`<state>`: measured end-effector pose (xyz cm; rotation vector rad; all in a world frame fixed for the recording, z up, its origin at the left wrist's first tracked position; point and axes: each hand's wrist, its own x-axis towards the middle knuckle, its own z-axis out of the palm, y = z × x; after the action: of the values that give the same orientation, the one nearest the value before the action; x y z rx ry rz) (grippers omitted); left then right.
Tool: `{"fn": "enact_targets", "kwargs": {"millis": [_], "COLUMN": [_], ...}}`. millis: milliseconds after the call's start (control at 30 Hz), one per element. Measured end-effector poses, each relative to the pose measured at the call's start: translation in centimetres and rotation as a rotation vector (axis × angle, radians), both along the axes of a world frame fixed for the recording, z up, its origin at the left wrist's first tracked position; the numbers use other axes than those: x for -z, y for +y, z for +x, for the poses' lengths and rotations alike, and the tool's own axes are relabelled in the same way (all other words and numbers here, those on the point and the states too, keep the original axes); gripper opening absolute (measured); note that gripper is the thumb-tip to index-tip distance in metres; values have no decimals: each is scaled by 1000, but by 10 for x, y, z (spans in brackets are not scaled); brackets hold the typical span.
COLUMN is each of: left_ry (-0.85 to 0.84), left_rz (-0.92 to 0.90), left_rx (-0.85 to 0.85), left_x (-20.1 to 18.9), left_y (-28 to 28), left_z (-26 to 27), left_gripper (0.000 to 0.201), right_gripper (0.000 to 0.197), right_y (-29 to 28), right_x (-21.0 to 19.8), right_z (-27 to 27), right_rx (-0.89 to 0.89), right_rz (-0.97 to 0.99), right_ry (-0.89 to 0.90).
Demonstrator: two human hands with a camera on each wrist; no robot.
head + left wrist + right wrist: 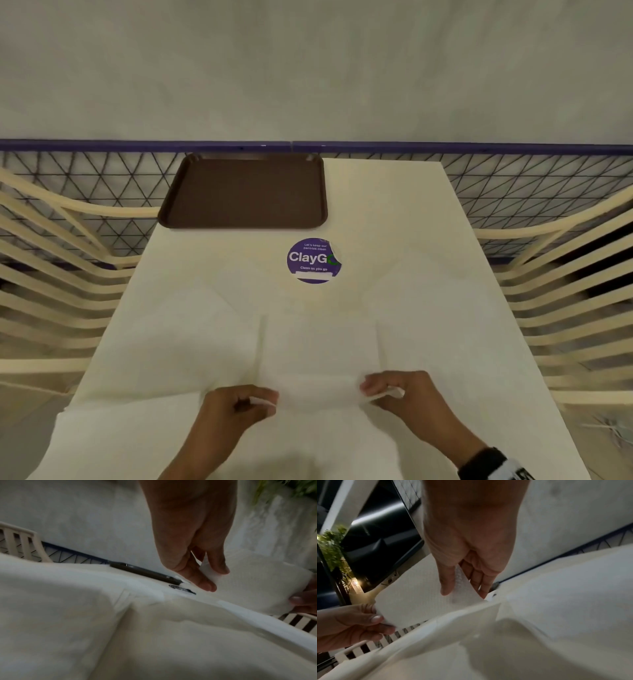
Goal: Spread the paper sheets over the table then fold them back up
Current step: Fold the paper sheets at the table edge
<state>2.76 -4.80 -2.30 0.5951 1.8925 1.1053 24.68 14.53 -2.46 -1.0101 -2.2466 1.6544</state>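
Several white paper sheets point(212, 335) lie spread flat over the cream table point(394, 205). Near the table's front edge I hold one white embossed sheet point(318, 390) lifted between both hands. My left hand point(263, 402) pinches its left end with thumb and fingers, seen close in the left wrist view point(210, 574). My right hand point(375, 389) pinches the right end, thumb on one face and fingers behind point(462, 591). The held sheet point(412, 601) stretches between the hands above the spread sheets point(68, 615).
A brown tray point(243, 192) sits at the table's far left. A round purple ClayGo sticker point(313, 260) is on the tabletop's middle. Cream slatted chairs point(51, 274) stand on both sides. A purple rail with wire mesh point(513, 185) and a wall lie behind.
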Motion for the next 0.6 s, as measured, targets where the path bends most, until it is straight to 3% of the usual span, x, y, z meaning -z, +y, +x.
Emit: {"fn": "enact_targets", "kwargs": {"millis": [100,200,333,433,467,533,600], "left_ry": [-33,13,248,420,513,738,933], "left_rz": [-58,-68,-89,-22,27,154,147], "left_rx": [-2,-86,-78,-166,-165,2,347], "left_x": [16,20,19,18,21,25,33], "left_y": [-2,7,29,41,41,39,33], "left_z": [4,1,-10,-8,-4,8,22], "left_gripper": [21,22,28,18,32,39,35], "right_gripper": [47,41,27,20,20,19,28], "right_y": [-5,-2,9,13,14,15,15], "right_x": [14,19,17,15,15,15,14], "right_z": [1,-7,-25,-38,-41,-48,-52], "right_rx": [-33,16,104,172,184,181,162], "right_rz": [-11,1,25,-25,-20,-2,42], "right_ry": [-107,-147,-191,-228,-260,-299,-324]}}
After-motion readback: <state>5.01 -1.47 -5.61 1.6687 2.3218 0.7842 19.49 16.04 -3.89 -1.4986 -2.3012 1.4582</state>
